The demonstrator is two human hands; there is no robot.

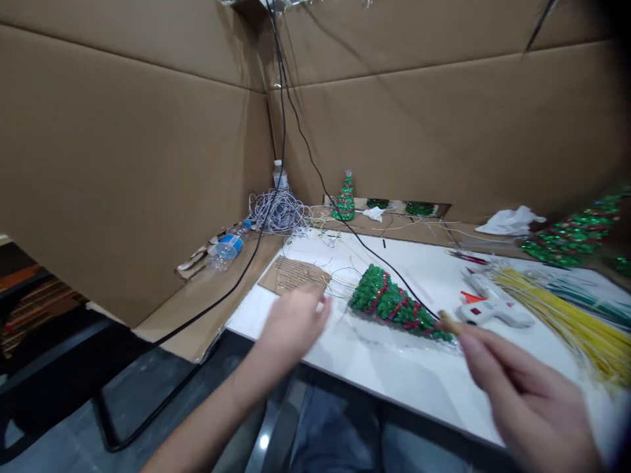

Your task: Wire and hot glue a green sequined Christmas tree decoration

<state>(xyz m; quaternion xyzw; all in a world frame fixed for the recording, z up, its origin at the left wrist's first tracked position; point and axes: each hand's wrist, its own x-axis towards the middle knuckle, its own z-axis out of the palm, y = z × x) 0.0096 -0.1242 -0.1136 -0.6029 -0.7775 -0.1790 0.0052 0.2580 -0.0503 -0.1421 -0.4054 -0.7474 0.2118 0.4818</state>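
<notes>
Right fingers [479, 362] around tan piece [449, 323], near tip of green tree [392, 303]

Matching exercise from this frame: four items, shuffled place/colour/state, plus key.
1. Right hand
2. Glue gun
3. Tree between the hands
4. Wire tangle

A. On its side, green with red trim
B. Heaped near the corner of the cardboard walls
C. Pinching a small tan piece
D. White, beside the yellow strips

Pairs: 1-C, 2-D, 3-A, 4-B
</notes>
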